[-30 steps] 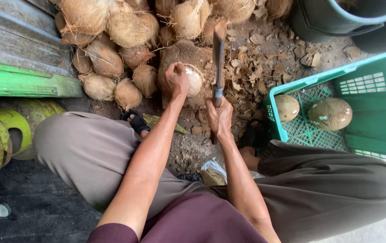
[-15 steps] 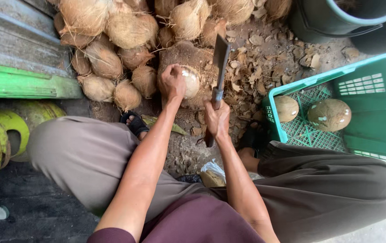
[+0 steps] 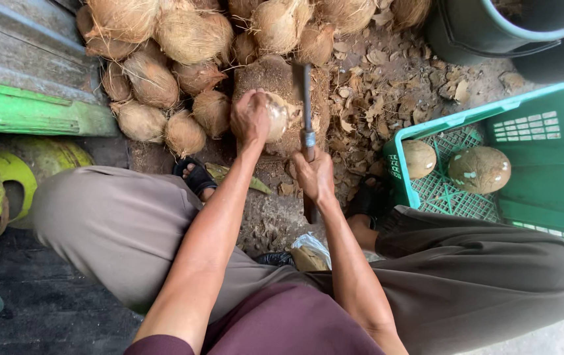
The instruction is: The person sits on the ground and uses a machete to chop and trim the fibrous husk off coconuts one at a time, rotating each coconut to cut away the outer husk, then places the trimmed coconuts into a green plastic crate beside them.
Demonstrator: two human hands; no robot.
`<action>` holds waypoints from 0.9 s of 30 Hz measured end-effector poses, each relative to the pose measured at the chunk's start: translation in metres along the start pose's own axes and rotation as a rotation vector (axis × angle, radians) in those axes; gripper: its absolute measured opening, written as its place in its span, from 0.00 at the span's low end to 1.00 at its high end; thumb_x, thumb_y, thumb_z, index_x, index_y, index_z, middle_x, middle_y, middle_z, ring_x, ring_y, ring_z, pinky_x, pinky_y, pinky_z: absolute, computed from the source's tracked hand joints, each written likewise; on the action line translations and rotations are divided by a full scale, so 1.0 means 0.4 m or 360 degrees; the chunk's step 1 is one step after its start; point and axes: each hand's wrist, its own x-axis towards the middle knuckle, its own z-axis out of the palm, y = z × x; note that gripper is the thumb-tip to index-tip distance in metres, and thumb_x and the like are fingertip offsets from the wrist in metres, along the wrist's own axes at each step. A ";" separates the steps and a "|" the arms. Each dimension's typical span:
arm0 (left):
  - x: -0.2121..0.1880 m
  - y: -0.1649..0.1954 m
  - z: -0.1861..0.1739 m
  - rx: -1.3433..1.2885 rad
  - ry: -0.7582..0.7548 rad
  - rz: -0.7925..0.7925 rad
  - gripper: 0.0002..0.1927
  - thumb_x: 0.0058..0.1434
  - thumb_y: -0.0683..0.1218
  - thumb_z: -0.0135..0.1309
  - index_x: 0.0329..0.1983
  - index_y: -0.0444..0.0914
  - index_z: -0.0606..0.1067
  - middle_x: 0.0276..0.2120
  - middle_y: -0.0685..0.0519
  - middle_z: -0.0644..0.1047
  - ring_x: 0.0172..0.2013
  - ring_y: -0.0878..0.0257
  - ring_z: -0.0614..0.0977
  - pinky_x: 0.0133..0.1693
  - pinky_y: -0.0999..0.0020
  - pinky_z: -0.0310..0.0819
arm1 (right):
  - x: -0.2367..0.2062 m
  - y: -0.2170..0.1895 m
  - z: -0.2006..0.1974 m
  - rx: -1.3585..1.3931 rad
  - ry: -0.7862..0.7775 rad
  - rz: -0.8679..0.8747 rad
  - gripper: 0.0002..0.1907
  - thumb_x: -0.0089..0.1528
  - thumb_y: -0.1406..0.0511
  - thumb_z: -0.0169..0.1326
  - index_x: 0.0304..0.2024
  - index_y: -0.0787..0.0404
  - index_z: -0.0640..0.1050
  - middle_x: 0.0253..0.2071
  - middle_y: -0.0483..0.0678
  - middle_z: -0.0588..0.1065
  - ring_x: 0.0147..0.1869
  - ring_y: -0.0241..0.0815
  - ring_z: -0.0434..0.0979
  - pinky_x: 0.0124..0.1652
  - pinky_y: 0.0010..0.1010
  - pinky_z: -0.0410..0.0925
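Note:
My left hand [image 3: 250, 118] grips a partly husked coconut [image 3: 276, 116], pale where the shell shows, and holds it on a wooden chopping block [image 3: 275, 79]. My right hand [image 3: 315, 174] is closed on the handle of a long cleaver [image 3: 305, 92]. Its blade points away from me and stands edge-down just to the right of the coconut, close to it. I sit low, knees spread, with the block between my feet.
A pile of brown fibrous coconuts [image 3: 163, 59] lies behind and left of the block. On the right, a green plastic crate [image 3: 545, 151] holds two peeled coconuts [image 3: 479, 169]. Husk chips [image 3: 374, 98] litter the ground. A dark bucket [image 3: 492, 33] stands at the back right, a green ledge [image 3: 25, 112] at the left.
The cleaver has swung from a tilted, raised angle down to an edge-on position beside the coconut. My left hand has turned the coconut slightly on the block.

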 end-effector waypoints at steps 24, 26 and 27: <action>-0.031 0.025 0.005 0.0109 0.0166 0.0256 0.16 0.64 0.57 0.49 0.43 0.44 0.81 0.39 0.49 0.82 0.38 0.52 0.82 0.39 0.53 0.76 | 0.041 0.074 0.038 -0.0253 -0.0038 0.0125 0.20 0.66 0.56 0.56 0.24 0.58 0.68 0.17 0.41 0.68 0.19 0.36 0.64 0.21 0.33 0.62; -0.032 0.032 -0.005 0.0185 0.0335 0.0419 0.17 0.64 0.57 0.52 0.45 0.43 0.82 0.41 0.44 0.82 0.42 0.46 0.81 0.43 0.51 0.75 | 0.039 0.071 0.027 -0.0201 -0.0106 0.0142 0.17 0.64 0.57 0.55 0.25 0.55 0.69 0.17 0.40 0.68 0.18 0.36 0.65 0.20 0.33 0.64; -0.032 0.035 -0.012 0.0178 0.0236 0.0314 0.18 0.64 0.58 0.50 0.45 0.43 0.82 0.40 0.46 0.82 0.42 0.48 0.82 0.43 0.52 0.75 | 0.036 0.067 0.021 -0.0186 -0.0133 0.0172 0.15 0.63 0.57 0.55 0.25 0.54 0.69 0.17 0.40 0.68 0.18 0.36 0.66 0.20 0.33 0.65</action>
